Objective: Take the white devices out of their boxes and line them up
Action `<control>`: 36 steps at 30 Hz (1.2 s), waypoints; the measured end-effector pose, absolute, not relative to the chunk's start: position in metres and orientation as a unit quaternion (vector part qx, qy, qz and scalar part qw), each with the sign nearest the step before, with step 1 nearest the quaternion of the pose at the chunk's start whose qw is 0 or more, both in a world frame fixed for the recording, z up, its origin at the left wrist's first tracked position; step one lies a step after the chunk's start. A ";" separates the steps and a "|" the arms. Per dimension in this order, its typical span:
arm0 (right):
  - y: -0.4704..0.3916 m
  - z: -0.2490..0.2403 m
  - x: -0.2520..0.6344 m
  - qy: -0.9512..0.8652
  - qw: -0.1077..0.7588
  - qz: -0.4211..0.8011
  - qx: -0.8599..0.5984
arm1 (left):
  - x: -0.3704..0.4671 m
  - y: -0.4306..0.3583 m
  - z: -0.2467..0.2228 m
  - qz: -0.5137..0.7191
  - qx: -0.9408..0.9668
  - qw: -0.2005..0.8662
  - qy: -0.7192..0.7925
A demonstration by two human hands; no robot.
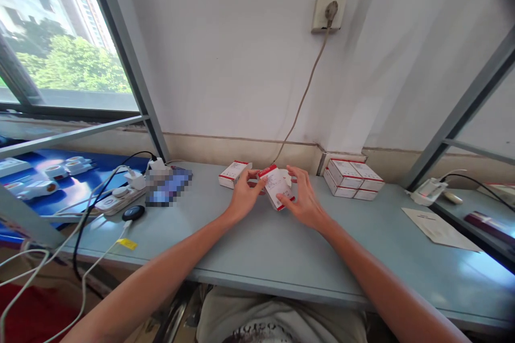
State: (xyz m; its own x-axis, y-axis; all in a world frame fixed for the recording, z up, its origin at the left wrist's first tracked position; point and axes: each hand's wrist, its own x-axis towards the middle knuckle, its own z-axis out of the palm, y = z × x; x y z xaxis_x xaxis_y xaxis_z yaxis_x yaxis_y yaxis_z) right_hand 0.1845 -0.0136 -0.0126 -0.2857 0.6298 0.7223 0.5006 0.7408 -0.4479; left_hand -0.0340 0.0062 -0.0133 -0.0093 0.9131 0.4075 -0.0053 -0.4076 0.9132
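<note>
A small white box with red edges (277, 187) is held tilted above the grey table, between both of my hands. My left hand (246, 192) grips its upper left side, thumb on the printed face. With the thumb on its lower right face, my right hand (303, 198) holds the other side, its fingers curved behind. Something pale shows behind the box near my right fingers, too hidden to name. Just behind my left hand lies a similar white and red box (231, 174). To the right, several such boxes (354, 178) sit stacked against the wall.
On the left of the table (209, 236) are a power strip (120, 198), a black round device (133, 213) and a phone with a blurred-out screen (169, 186). A paper sheet (438, 228) and a white plug adapter (428, 191) lie at the right. Metal frame posts flank both sides.
</note>
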 end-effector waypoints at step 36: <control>0.047 -0.012 0.372 -0.429 0.496 -0.200 -0.728 | -0.057 0.013 -0.015 0.523 0.762 0.074 0.374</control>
State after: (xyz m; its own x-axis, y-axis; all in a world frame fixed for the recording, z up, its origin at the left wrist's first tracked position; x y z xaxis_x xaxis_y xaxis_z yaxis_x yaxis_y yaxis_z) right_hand 0.3724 0.0474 -0.0119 0.5516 0.4262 0.7170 0.8231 -0.1391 -0.5505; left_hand -0.0571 0.0128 -0.0149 0.1720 0.6474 0.7425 0.4928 -0.7092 0.5042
